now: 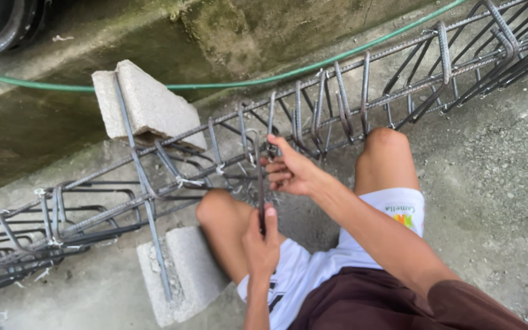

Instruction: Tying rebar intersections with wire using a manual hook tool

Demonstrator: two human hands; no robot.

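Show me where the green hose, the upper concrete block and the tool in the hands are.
green hose (227,85), head view, on its middle stretch.
upper concrete block (154,104), head view, on its broad face.
thin metal tool (260,183), head view, mid shaft between both hands.

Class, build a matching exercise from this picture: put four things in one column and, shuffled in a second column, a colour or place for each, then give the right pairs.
Things:
1. hose
2. rebar cage
3. shorts
4. upper concrete block

Descriptions:
A. white, on the person's legs
B. green, lying along the concrete ledge
C. under a loose bar at upper left
D. dark grey steel, running across the ground

Pairs: 1-B, 2-D, 3-A, 4-C
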